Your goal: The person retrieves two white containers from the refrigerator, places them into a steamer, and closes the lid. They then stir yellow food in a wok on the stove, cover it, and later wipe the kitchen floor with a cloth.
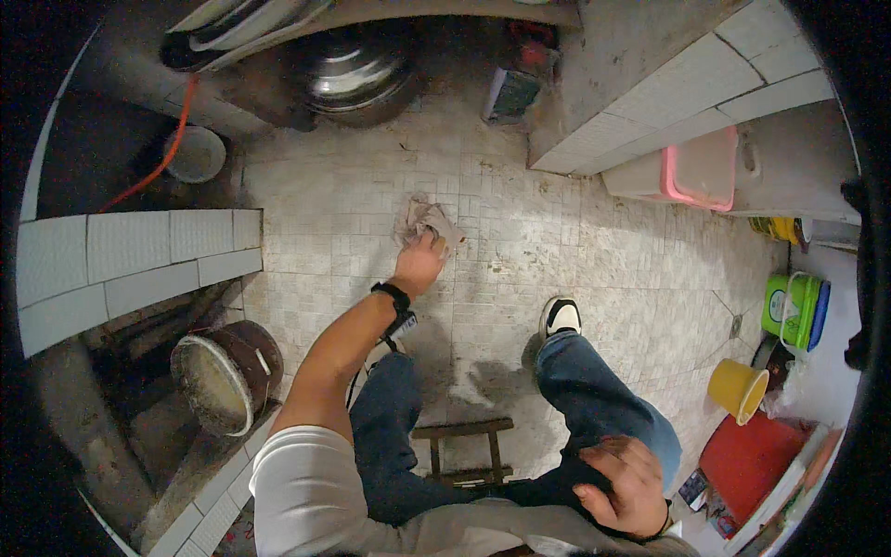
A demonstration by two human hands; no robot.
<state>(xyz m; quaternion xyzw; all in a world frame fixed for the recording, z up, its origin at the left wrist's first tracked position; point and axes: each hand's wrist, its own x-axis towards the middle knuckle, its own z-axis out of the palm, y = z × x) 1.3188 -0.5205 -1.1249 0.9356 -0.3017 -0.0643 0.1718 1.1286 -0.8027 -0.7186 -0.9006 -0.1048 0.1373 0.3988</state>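
Out in front of me my left hand (pixel 421 263) presses a crumpled pale cloth (pixel 426 217) against the tiled floor (pixel 501 230). Part of the cloth is hidden under the fingers. A black band with a small device circles that wrist. My right hand (pixel 623 480) rests loosely over my right thigh, its thumb apart from the curled fingers, and holds nothing. Between my legs shows a low wooden stool (pixel 473 426). My right shoe (pixel 561 317) stands flat on the floor.
A brown bucket (pixel 268 362) lies at the left beside a tiled ledge (pixel 139 244). Ahead are a metal pot (pixel 358 76) and a box (pixel 511 94). At the right stand a pink-rimmed tub (pixel 699 170), a green bucket (pixel 786 306) and a yellow bucket (pixel 734 390).
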